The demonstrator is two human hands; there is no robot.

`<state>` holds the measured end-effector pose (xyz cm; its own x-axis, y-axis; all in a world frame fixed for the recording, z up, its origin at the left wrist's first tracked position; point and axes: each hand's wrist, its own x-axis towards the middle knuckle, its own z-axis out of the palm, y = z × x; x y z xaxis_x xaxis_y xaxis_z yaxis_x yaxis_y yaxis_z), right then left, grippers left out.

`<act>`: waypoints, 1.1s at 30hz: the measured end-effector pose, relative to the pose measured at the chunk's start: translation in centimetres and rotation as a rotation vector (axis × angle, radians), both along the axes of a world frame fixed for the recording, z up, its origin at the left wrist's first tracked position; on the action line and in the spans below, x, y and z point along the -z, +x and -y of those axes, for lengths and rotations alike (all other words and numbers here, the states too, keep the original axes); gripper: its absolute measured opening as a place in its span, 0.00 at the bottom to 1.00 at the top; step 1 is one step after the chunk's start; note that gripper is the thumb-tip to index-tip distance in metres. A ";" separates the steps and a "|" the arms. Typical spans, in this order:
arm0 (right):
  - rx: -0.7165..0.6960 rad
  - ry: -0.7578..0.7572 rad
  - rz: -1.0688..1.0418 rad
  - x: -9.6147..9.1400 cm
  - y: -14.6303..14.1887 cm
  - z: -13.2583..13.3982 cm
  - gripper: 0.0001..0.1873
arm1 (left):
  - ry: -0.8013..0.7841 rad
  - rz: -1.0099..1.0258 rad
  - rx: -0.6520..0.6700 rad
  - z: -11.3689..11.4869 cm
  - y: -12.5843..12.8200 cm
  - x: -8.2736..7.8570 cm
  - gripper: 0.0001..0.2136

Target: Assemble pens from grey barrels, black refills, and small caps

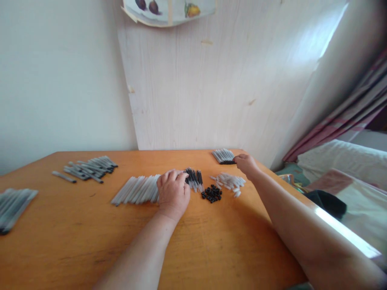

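My left hand (173, 191) rests with bent fingers over the right end of a row of white pen barrels (136, 189). Its thumb side is next to the black-and-clear pen refills (196, 179); whatever lies under the fingers is hidden. Stretched out to the far right, my right hand (246, 164) pinches at the near right end of a row of pale, black-ended pieces that look like pen caps (223, 156). Between the hands lie a heap of small black plugs (212, 193) and a pile of short white pen parts (231, 181).
Grey pens with black ends (89, 168) lie in a loose pile at back left. Another pen bundle (15, 207) is at the left edge of the wooden table (193, 249). A wall stands behind; a bed (356, 177) and a dark object (325, 203) are beyond the right edge.
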<state>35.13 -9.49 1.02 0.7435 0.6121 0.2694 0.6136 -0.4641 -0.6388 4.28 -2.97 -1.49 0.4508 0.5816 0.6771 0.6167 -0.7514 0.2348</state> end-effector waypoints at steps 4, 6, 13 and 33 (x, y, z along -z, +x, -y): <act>-0.084 0.103 -0.083 -1.7 -3.8 0.8 0.10 | 0.000 0.046 -0.026 -0.3 -0.3 -0.5 0.15; -0.127 0.139 -0.106 -2.7 -6.0 1.4 0.08 | -0.005 0.077 -0.055 -0.6 -0.6 -0.8 0.15; -0.267 0.207 -0.094 -3.0 -13.2 2.8 0.09 | -0.123 0.384 -0.240 -3.3 -2.9 -2.5 0.14; -0.573 -0.365 0.399 1.4 -25.5 0.2 0.20 | -0.338 0.694 -0.261 -6.1 -4.2 -2.8 0.13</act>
<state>9.60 -9.66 -0.40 0.1750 0.9719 0.1577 0.9716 -0.1445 -0.1876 0.09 3.16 1.33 -0.1855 0.8329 0.5215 0.3928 -0.4236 0.8162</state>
